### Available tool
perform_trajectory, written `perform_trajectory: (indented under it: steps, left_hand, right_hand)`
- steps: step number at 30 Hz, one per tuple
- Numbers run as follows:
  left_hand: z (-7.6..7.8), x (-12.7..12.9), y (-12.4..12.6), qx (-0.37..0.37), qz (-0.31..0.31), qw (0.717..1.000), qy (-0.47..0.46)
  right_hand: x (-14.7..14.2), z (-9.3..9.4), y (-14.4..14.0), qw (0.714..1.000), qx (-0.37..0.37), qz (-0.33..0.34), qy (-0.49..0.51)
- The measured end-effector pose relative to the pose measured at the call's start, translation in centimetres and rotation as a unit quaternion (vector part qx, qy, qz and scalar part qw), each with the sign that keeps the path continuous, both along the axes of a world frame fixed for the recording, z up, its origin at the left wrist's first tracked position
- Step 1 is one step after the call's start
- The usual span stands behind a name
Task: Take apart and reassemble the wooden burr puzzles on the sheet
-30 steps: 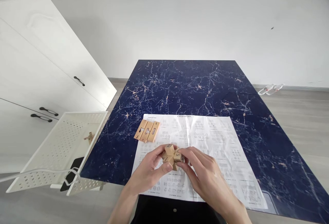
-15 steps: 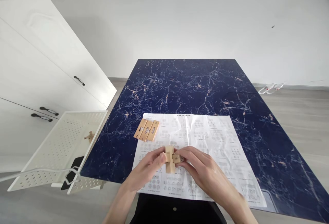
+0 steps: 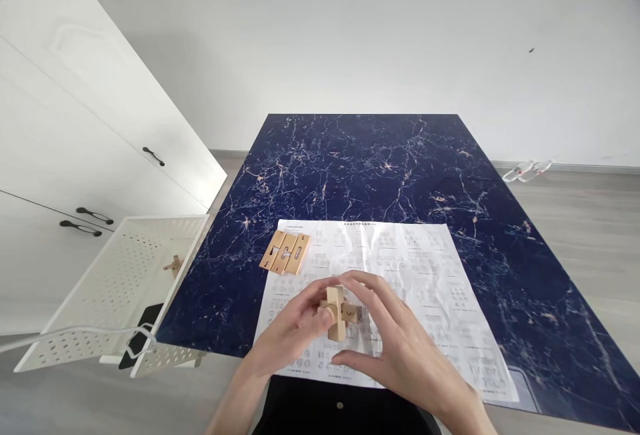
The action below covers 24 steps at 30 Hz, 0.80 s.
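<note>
A wooden interlocking puzzle, made of crossed light-coloured bars, is held above the printed sheet. My left hand grips it from the left, thumb on the near side and fingers behind. One bar points right and carries a handwritten mark on its face. Around the right side of the puzzle, my right hand is open, its thumb well apart from its fingers. Its fingertips reach over the top, close to the left hand's fingers; whether they touch is unclear. Several flat numbered wooden pieces with cut-outs lie side by side at the sheet's upper left corner.
A creased printed sheet lies on the dark blue marble-patterned table. Left of the table stands a white perforated bin with a small wooden piece in it. A white cable crosses it. Behind is a white cabinet.
My right hand has let go of the bar on the right and spread open, its fingers moving up over the puzzle. The puzzle has turned and shifted slightly right in my left hand.
</note>
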<state>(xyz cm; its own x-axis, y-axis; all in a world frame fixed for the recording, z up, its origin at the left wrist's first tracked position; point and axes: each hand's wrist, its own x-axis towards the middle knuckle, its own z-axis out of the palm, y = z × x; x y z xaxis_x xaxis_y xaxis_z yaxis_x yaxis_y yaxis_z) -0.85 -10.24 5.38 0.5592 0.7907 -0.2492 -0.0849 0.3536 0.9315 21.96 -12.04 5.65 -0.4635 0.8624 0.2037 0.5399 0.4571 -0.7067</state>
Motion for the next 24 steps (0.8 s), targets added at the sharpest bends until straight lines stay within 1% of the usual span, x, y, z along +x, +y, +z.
perform_trajectory:
  steps: [4, 6, 9, 11, 14, 17, 19, 21, 24]
  left_hand:
    - [-0.3, 0.2, -0.2, -0.022, 0.001, 1.0, 0.009]
    - [-0.4, 0.0, -0.2, -0.034, 0.015, 0.999, 0.025]
    - [-0.5, -0.7, -0.1, -0.034, 0.037, 0.997, 0.065]
    - [-0.6, -1.1, 0.0, -0.017, 0.054, 0.994, 0.096]
    - [-0.9, -1.5, -0.2, 0.025, 0.08, 0.987, 0.138]
    - [-1.1, -1.4, -0.6, 0.057, 0.098, 0.981, 0.158]
    - [-1.2, -1.2, -0.9, 0.071, 0.104, 0.978, 0.169]
    - [-1.2, -0.9, -1.2, 0.082, 0.102, 0.973, 0.188]
    - [-1.3, -0.4, -1.5, 0.09, 0.095, 0.968, 0.215]
  right_hand:
    - [-0.5, 0.0, 0.1, 1.0, -0.007, 0.019, -0.002]
    - [-0.3, 0.0, 0.1, 1.0, -0.006, 0.01, 0.01]
    - [0.5, -0.2, 0.0, 0.999, -0.013, -0.025, 0.015]
    - [1.2, -0.8, -0.2, 0.998, -0.018, -0.058, 0.006]
    - [1.8, -2.7, -0.3, 0.993, -0.019, -0.108, -0.032]
    - [1.7, -5.0, -0.4, 0.989, 0.008, -0.13, -0.07]
    - [1.6, -6.0, -0.5, 0.988, 0.02, -0.131, -0.081]
    - [1.4, -6.3, -0.6, 0.987, 0.024, -0.134, -0.086]
    - [1.1, -5.7, -0.7, 0.988, 0.025, -0.13, -0.08]
